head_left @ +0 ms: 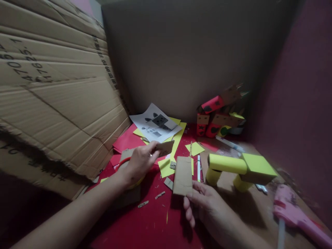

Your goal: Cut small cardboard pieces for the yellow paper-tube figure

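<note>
We have a big cardboard sheet (59,86) slanting along our left, cut off by the view's edge. It stands beside the red bench (155,228). At our right is the yellow model (228,164), its roll lying crosswise; the pink glue gun (287,207) is cut off at the lower right. Our right hand (207,204) grasps the cardboard rectangle (183,175) by its near right corner, over the bench's middle. Its long axis runs away from us, nearly straight; we cannot tell how thick it is. Our left hand (142,160) pinches the cardboard strip (166,148), farther off and to the left; it points rightward, its left end hidden by our fingers. A red-and-yellow rounded rim (123,162) is mostly covered by that hand and forearm.
</note>
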A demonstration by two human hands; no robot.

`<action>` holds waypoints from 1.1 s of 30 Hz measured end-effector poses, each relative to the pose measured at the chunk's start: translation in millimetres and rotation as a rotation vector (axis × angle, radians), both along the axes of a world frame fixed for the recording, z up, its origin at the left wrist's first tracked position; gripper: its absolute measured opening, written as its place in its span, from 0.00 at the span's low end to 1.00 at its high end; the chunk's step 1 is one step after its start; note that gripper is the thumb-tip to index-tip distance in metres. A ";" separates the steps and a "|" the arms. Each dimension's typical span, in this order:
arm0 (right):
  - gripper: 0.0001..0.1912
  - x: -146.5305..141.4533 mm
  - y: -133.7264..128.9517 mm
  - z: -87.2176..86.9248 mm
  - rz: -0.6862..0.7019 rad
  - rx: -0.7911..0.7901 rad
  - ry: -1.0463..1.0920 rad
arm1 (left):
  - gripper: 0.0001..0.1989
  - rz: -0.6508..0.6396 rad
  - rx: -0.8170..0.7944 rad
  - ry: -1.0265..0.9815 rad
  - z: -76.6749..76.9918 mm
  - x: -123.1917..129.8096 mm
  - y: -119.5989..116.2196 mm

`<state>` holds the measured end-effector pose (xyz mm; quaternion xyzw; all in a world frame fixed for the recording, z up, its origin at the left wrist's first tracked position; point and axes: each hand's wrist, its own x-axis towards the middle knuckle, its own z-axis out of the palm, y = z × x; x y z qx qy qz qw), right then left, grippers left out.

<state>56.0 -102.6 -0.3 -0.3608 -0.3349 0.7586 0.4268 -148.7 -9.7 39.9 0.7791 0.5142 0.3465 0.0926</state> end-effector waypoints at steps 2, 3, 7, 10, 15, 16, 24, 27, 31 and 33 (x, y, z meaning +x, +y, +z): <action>0.14 -0.8 -0.7 0.3 -0.015 -0.003 -0.002 | 0.11 -0.112 0.015 0.132 -2.9 3.4 -7.3; 0.13 -1.0 -0.9 0.5 -0.019 -0.007 -0.003 | 0.12 -0.197 0.004 0.224 -3.4 4.1 -9.5; 0.14 -1.1 -0.6 0.1 -0.004 -0.040 0.015 | 0.19 -0.364 -0.103 0.440 3.2 -2.8 -6.3; 0.13 -1.1 0.2 -1.7 -0.017 -0.042 0.027 | 0.22 -0.378 -0.228 0.467 18.5 -11.1 1.3; 0.14 -3.2 -1.7 -2.7 -0.105 -0.040 -0.002 | 0.24 -0.416 -0.486 0.384 42.7 -4.4 16.2; 0.18 -3.8 -2.5 -2.3 -0.122 -0.049 -0.016 | 0.24 -0.388 -0.473 0.375 42.8 0.1 22.0; 0.43 -4.8 -7.0 0.3 -0.107 -0.011 -0.148 | 0.24 0.035 -0.259 0.590 0.8 57.7 84.1; 0.43 -4.7 -8.4 1.6 -0.080 -0.019 -0.219 | 0.18 0.159 -0.247 0.677 -7.5 88.0 93.6; 0.38 -5.4 -8.7 4.0 -0.063 -0.006 -0.266 | 0.18 0.286 -0.284 0.782 -9.1 122.8 101.6; 0.36 -5.9 -8.1 5.6 -0.054 -0.007 -0.268 | 0.18 0.304 -0.299 0.829 -8.8 133.1 108.4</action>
